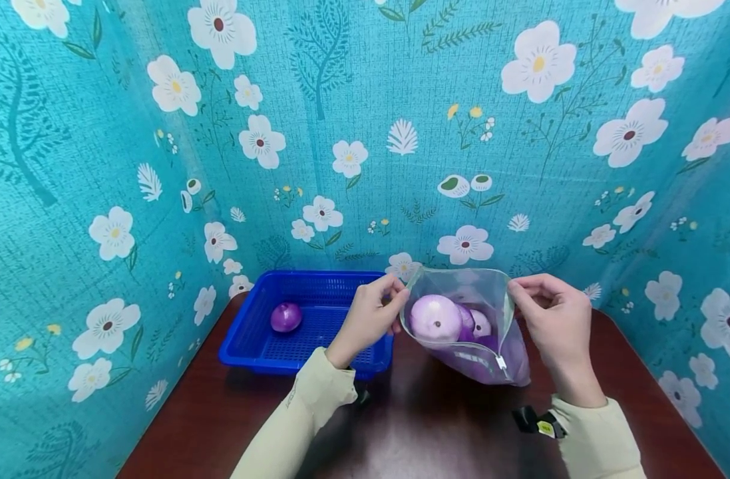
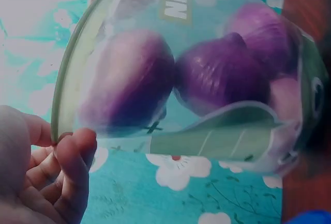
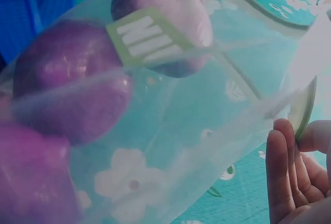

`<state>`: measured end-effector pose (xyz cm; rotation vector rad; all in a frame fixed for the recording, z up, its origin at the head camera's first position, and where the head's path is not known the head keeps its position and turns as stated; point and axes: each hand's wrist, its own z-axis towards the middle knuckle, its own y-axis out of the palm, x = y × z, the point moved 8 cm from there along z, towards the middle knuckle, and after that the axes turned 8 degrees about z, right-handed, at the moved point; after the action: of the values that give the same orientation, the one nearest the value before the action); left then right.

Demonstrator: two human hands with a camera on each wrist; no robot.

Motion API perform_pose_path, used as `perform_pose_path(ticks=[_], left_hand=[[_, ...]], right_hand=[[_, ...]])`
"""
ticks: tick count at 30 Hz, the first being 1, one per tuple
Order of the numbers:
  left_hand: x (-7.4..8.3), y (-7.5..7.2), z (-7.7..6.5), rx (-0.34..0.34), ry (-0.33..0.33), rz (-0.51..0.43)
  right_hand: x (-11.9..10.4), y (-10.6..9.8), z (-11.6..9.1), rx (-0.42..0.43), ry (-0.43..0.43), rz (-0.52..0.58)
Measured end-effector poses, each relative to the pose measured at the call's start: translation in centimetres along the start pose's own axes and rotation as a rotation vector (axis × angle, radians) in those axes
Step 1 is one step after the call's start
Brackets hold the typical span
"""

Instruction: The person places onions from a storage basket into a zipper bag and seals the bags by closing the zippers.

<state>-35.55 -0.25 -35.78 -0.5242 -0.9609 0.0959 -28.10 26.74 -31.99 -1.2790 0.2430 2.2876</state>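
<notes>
A clear zip bag (image 1: 514, 359) with a green-edged mouth is held up over the table, its opening spread wide. Several purple onions (image 1: 432, 318) lie inside, and their skins show through the plastic as purple onions (image 2: 222, 74) in the left wrist view. My left hand (image 1: 373, 313) pinches the left corner of the mouth between thumb and fingers. At the opposite corner, my right hand (image 1: 556, 316) pinches the rim the same way. A white zip slider (image 1: 500, 362) sits on the near edge of the mouth.
Left of the bag, a blue plastic basket (image 1: 245, 356) stands on the dark brown table (image 1: 430, 439) with a single purple onion (image 1: 286, 317) in it. Blue floral cloth (image 1: 365, 219) hangs behind and along both sides. My left forearm passes by the basket's right front corner.
</notes>
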Motion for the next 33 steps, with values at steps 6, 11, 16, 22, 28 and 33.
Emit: perform_pose_path(ticks=[6,11,16,22,28,33], left_hand=[[1.5,0.2,1.5,0.028,0.026,-0.031],[2.2,0.3,2.4,0.052,0.027,-0.041],[2.6,0.1,3.0,0.072,0.071,-0.027],[2.5,-0.1,3.9,0.088,0.090,0.004],[2.5,0.3,5.4,0.052,0.092,0.028],[2.4,0.6,6.1,0.017,0.096,0.050]], right_hand=[[-0.9,-0.8,0.6,0.053,-0.007,-0.025],[-1.3,-1.5,1.0,0.083,-0.019,-0.041],[-1.5,-2.6,1.4,0.129,-0.024,-0.065],[-2.0,-3.3,1.5,0.174,-0.058,-0.129],[-2.9,-2.4,1.2,0.150,-0.129,-0.168],[-2.5,-0.8,0.8,0.029,-0.132,-0.152]])
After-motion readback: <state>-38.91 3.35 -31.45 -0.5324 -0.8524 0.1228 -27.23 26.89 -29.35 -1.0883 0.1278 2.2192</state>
